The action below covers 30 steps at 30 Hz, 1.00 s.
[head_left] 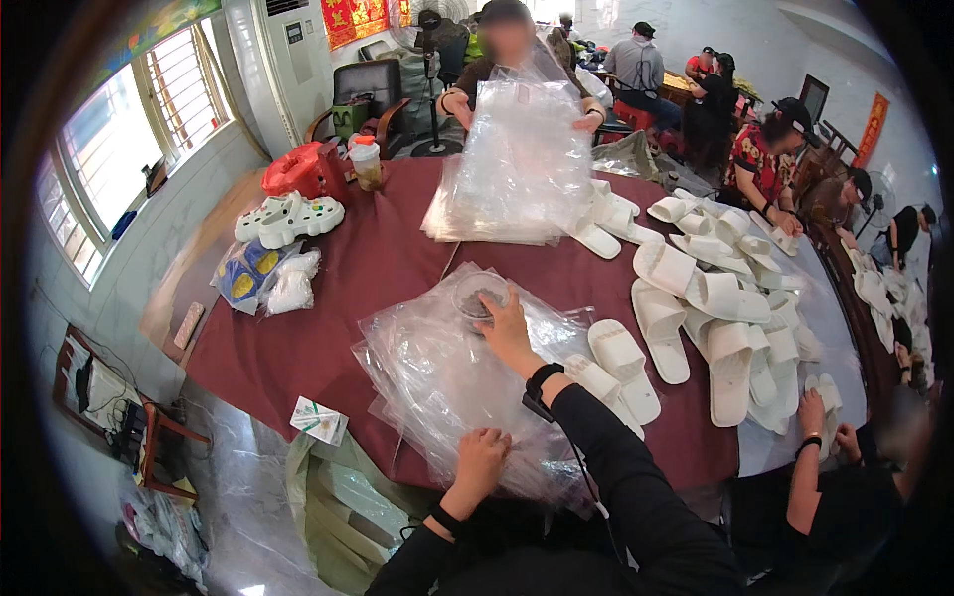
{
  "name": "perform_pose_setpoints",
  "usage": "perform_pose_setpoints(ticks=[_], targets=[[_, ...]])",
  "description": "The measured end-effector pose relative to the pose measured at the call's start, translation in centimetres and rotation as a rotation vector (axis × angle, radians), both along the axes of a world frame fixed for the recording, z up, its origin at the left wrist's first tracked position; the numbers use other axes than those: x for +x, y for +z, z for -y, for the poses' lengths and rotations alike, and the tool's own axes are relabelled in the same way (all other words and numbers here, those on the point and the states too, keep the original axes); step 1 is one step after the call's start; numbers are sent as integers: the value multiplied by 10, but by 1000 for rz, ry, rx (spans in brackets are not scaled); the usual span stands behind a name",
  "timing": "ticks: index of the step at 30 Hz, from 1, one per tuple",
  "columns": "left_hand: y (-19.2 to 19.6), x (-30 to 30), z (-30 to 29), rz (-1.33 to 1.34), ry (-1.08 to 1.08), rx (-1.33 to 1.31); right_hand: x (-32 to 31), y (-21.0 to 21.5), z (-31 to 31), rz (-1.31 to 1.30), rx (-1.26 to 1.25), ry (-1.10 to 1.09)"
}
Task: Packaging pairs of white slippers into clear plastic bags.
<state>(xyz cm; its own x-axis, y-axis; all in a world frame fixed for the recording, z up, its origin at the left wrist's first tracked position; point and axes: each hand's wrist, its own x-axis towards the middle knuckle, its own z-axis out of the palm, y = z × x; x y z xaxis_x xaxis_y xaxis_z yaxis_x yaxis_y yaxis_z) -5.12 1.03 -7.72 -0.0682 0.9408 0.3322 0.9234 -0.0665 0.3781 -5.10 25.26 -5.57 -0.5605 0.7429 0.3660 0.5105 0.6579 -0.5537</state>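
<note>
A stack of clear plastic bags [417, 368] lies spread on the dark red tablecloth in front of me. My left hand [481, 461] is at the near part of the stack, its fingers curled onto the plastic. Farther up, my right hand [507, 326] reaches over a small round clear dish [479, 288] that sits on the bags. Its fingers are apart, and some touch the greyish contents of the dish. A few white slippers [621, 360] lie right of the stack, close to my right wrist.
Across the table a person holds up more clear bags [527, 149]. A large pile of white slippers [730, 298] covers the right side. White clogs [288, 219], a drink cup [366, 164] and a red bag [303, 169] stand at left. Another person handles slippers at right.
</note>
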Motion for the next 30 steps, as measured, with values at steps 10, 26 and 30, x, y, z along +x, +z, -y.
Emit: perform_pose_setpoints(ticks=[10, 26, 30], targets=[[6, -3, -2, 5, 4, 27, -36, -9, -10, -246, 18, -145], [30, -23, 6, 78, -128, -88, 38, 29, -13, 83, 97, -116], [33, -37, 9, 89, -81, -57, 129, 83, 25, 310, -40, 58]])
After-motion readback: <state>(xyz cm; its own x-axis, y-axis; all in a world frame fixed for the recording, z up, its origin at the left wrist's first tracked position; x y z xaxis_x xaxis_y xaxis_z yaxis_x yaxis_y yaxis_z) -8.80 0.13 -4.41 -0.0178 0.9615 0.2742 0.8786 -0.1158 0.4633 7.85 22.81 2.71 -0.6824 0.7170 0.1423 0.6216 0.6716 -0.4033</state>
